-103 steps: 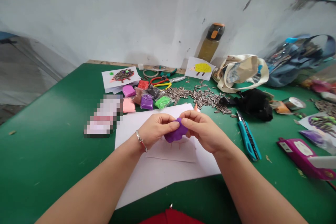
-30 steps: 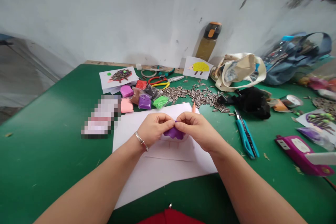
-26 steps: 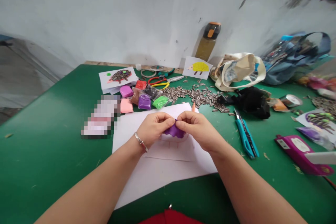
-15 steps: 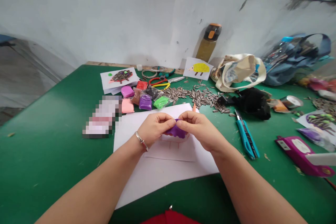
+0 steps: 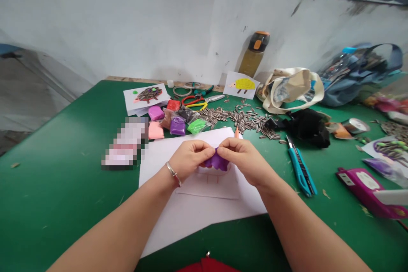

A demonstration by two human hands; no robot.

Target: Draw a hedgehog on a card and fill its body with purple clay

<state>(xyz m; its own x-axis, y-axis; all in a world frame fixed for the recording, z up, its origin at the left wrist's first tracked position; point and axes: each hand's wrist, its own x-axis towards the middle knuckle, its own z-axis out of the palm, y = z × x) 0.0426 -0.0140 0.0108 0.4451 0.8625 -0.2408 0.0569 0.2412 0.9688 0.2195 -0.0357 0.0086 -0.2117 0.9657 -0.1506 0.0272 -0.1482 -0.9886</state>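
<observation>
Between my two hands is a flattened piece of purple modelling clay (image 5: 217,162) with a wavy lower edge. My left hand (image 5: 191,157) pinches it at the upper left between thumb and fingers. On the other side my right hand (image 5: 239,156) pinches its upper right. The clay is held just above a small white sheet (image 5: 207,190) with an orange line drawing, partly hidden by the clay and hands. Beneath that lies a larger white sheet (image 5: 178,221). An orange pen tip (image 5: 236,131) shows just beyond my right hand.
Behind the hands lie bagged clay packs (image 5: 177,126), sunflower seeds (image 5: 242,119), scissors (image 5: 204,101) and a hedgehog picture (image 5: 242,86). A blue utility knife (image 5: 301,170) and a magenta device (image 5: 366,191) lie right. A blurred phone-like object (image 5: 126,144) is left; a bottle (image 5: 255,53) stands by the wall.
Both hands keep their pinch on the purple clay, whose lower edge hangs slightly differently. The whole view has shifted a little; the other things stay in place.
</observation>
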